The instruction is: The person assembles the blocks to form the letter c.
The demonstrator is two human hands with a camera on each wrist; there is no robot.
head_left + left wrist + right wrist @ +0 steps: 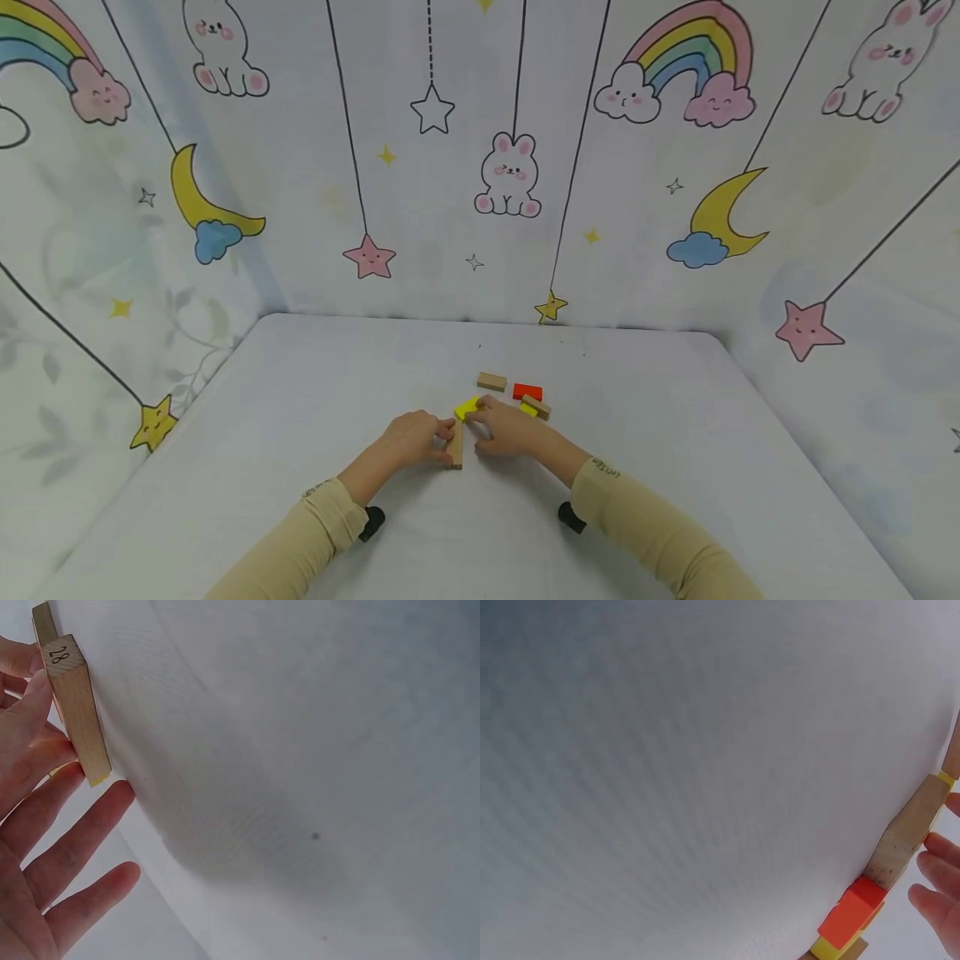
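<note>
A wooden block [457, 454] lies on the white table, its end marked "28" in the left wrist view. My left hand [414, 437] touches its left side with thumb and index finger; the other fingers [82, 829] extend loosely past it. Just beyond that block sits a yellow block [467, 407]. My right hand [510, 427] touches it with a fingertip, while the thumb hangs apart, nearer the wooden block. Part of the yellow block is hidden by that hand. At the edge of the right wrist view, the right fingers [941, 877] are loosely bent and hold nothing visible.
Behind the right hand lie a wooden block [492, 381], a red block [528, 391], another wooden block [536, 407] and a partly covered yellow block [528, 410]. A patterned cloth wall [465, 208] rises behind the table [337, 358].
</note>
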